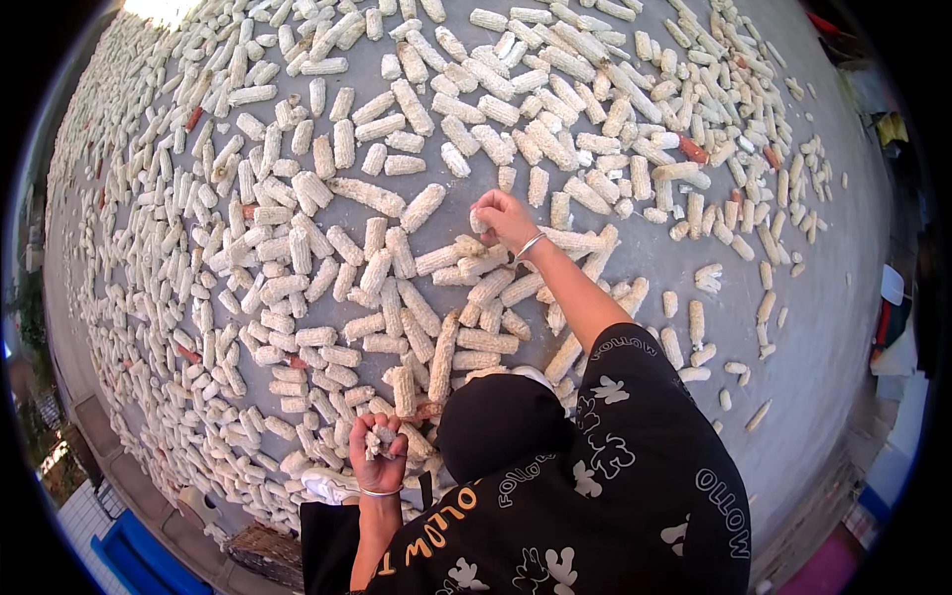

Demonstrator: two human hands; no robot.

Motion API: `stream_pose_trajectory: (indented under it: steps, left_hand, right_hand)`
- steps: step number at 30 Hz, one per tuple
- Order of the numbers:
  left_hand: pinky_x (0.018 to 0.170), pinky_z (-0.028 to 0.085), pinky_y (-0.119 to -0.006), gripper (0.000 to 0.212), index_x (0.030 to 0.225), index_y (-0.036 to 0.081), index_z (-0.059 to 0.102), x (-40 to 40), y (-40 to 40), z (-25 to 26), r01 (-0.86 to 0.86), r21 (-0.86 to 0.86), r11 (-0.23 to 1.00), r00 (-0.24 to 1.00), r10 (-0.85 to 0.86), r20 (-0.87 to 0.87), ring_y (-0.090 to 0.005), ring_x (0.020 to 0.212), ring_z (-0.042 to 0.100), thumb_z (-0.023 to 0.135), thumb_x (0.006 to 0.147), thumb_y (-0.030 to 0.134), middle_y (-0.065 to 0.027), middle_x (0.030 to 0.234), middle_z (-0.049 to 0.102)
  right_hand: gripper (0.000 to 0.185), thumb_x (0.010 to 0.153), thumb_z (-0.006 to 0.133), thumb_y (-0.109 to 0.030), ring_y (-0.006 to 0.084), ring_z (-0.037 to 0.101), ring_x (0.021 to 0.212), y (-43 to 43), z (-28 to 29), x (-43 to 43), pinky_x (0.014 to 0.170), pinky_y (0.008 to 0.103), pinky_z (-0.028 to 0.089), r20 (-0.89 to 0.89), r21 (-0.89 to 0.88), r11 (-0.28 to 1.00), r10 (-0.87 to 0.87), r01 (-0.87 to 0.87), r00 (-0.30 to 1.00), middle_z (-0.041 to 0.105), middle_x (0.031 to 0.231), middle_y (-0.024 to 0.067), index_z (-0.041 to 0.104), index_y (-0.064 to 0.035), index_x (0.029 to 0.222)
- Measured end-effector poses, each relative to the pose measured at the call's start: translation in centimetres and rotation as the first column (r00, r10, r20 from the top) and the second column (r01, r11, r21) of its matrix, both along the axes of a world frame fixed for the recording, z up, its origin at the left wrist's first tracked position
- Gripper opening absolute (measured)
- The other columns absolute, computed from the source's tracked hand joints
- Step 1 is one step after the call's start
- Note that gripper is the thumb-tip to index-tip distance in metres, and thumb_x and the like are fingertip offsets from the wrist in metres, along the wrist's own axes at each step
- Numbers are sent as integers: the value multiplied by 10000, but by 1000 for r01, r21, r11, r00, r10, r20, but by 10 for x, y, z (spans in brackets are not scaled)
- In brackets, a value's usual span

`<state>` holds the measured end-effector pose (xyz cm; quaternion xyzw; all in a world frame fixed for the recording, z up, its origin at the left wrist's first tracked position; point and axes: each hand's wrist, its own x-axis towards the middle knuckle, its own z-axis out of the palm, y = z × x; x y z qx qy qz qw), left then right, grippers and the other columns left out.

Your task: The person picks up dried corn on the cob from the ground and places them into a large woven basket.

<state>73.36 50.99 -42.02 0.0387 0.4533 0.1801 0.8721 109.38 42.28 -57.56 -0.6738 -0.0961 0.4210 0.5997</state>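
Pale, stripped corn cobs (487,341) lie scattered over a grey concrete floor. My left hand (378,452), low in the view near a white shoe, is curled round some broken pale cob pieces (381,440). Farther forward, my right hand (504,220) pinches a small pale cob piece (479,222) between thumb and fingers, just above a loose group of cobs. Both wrists wear a silvery bangle. A reddish cob (429,410) lies close to my knee, partly hidden.
More cobs spread thickly to the left and far side, a few of them red (692,149). A white shoe (327,486) stands among them. At the lower left are a straw broom head (266,552) and a blue plastic container (141,556). Assorted items line the right edge.
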Motion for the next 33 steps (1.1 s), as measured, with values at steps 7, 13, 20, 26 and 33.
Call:
stream_pose_trajectory:
  steps: [7, 13, 20, 26, 33]
  left_hand:
    - [481, 364, -227, 168, 840, 81, 555, 5, -4, -4, 68, -6, 998, 997, -68, 24, -162, 775, 456, 487, 874, 231, -37, 814, 530]
    - [481, 376, -227, 190, 841, 79, 556, 25, -2, 5, 130, 34, 991, 991, -129, -16, -161, 783, 462, 478, 884, 246, -36, 814, 530]
    - [502, 388, -247, 180, 871, 95, 550, 34, -1, 11, 164, 88, 983, 986, -162, -36, -178, 784, 451, 479, 880, 259, -48, 820, 524]
    - [497, 388, -242, 165, 862, 97, 532, 34, -10, 5, 192, 90, 977, 978, -183, -103, -178, 778, 447, 493, 875, 257, -41, 815, 520]
    - [487, 381, -235, 165, 861, 95, 528, 32, -4, 3, 182, 94, 979, 980, -172, -98, -162, 777, 448, 519, 860, 259, -37, 818, 516]
  right_hand:
    - [190, 843, 495, -265, 187, 576, 821, -164, -8, 100, 542, 344, 494, -396, 0, 781, -574, 625, 717, 564, 912, 122, 520, -78, 864]
    - [203, 783, 549, -197, 296, 584, 798, -192, -25, 140, 654, 410, 483, 714, -679, 599, 406, 424, 571, 537, 966, 135, 522, -75, 943]
    - [356, 766, 514, -111, 325, 581, 859, -173, -30, 142, 703, 428, 476, 451, -886, 417, 673, 203, 587, 490, 1043, 139, 462, -151, 1116]
    - [437, 730, 543, -93, 353, 579, 848, -174, -21, 143, 703, 439, 475, 399, -910, 372, 667, 182, 629, 487, 1056, 144, 437, -192, 1142]
    - [235, 721, 558, -126, 310, 560, 788, -213, -26, 112, 707, 382, 454, 768, -513, 774, 221, 371, 601, 518, 930, 156, 553, -94, 954]
